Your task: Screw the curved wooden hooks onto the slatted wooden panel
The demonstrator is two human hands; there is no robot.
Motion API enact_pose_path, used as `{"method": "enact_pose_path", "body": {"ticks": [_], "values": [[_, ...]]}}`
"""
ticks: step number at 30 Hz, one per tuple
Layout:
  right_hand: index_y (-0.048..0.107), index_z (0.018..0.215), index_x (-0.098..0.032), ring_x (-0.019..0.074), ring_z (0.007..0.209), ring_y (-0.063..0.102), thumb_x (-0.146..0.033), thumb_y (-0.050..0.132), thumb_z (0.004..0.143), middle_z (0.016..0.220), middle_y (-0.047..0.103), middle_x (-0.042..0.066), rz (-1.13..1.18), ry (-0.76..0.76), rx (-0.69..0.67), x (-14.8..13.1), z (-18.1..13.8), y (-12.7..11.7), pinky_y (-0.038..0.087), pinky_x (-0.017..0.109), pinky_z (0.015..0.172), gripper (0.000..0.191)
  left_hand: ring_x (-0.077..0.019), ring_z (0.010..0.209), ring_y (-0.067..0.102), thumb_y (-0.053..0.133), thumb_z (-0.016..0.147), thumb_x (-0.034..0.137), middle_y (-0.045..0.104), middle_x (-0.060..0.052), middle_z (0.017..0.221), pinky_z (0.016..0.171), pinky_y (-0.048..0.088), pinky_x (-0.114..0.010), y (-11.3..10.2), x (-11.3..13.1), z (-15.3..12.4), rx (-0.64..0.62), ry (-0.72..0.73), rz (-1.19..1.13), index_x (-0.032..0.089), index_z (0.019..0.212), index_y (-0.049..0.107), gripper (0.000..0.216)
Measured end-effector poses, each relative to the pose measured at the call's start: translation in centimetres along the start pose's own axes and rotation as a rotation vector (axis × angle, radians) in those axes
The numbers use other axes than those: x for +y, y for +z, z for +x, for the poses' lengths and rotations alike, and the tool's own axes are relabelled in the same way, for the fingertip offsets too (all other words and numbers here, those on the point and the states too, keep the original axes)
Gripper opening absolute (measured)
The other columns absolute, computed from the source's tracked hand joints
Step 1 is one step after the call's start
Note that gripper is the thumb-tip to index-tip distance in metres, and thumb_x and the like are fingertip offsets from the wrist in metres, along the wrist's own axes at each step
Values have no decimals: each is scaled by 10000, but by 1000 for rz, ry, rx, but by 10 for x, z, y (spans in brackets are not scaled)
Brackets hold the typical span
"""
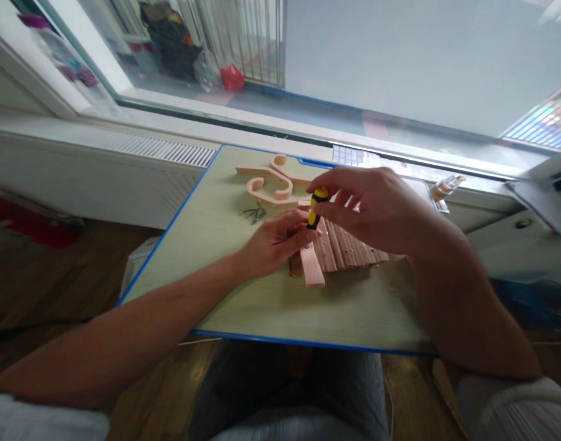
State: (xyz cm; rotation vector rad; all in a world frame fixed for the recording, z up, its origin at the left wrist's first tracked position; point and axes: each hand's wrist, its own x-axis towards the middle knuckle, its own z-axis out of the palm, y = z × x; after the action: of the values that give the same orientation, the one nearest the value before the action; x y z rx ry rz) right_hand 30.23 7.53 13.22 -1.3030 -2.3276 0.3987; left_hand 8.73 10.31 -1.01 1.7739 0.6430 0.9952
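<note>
A short yellow-and-black screwdriver (314, 209) stands nearly upright, its tip hidden. My right hand (367, 205) comes from the right and pinches its handle near the top between thumb and fingers. From the left, my left hand (280, 242) closes its thumb and forefinger about the screwdriver's lower end; exactly what they pinch is hidden. Beneath them a pale wooden strip (313, 272) lies across a brown slatted wooden panel (347, 248). A dark screw head or hole shows in the strip by my left thumb. Left of the panel lies a small pile of dark screws (256, 213).
Curved S-shaped wooden pieces (287, 187) lie toward the back of the blue-edged table (179, 257). A clear bottle-like item (447, 186) is at the back right. Behind the table are a radiator (78, 165) and a window. My legs are under the front edge.
</note>
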Motion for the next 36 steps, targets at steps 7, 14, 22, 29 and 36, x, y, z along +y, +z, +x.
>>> {"method": "enact_pose_path", "body": {"ticks": [7,14,22,29,36], "values": [[808,1056,-217,171,765,653,-390,714,998,886,784,26,-164,-3,45,-3,-2,0,397,318,710,205,-213,1069,700,751,1070,477,757,-70,1147,984,545,-360,-5,-3,1,-39,133,124,220,1115,818,269],[701,897,-226,145,649,472,-587,741,971,750,671,4,-204,70,96,-5,4,11,296,344,665,371,-197,924,669,932,878,571,749,-57,1108,813,543,-324,-5,-6,0,-4,96,218,202,1100,793,452],[739,969,-221,143,653,512,-502,734,988,759,685,-3,-151,62,78,-7,2,11,315,334,649,281,-216,933,694,851,938,510,766,-75,1069,843,583,-350,-8,-6,0,-20,103,202,191,1070,792,351],[839,1091,-242,144,696,622,-474,718,1028,823,770,-4,-34,-13,-8,-6,-2,0,395,311,687,270,-308,1244,726,759,865,265,762,-107,1333,1107,594,-482,-17,-8,-1,-92,182,219,212,1272,743,411],[810,1097,-235,153,699,611,-385,695,1011,857,773,15,-141,-65,-79,-7,-8,-7,372,299,669,208,-345,1395,684,733,759,113,730,-144,1422,1262,523,-534,-11,-6,0,-84,210,259,204,1267,761,517]]}}
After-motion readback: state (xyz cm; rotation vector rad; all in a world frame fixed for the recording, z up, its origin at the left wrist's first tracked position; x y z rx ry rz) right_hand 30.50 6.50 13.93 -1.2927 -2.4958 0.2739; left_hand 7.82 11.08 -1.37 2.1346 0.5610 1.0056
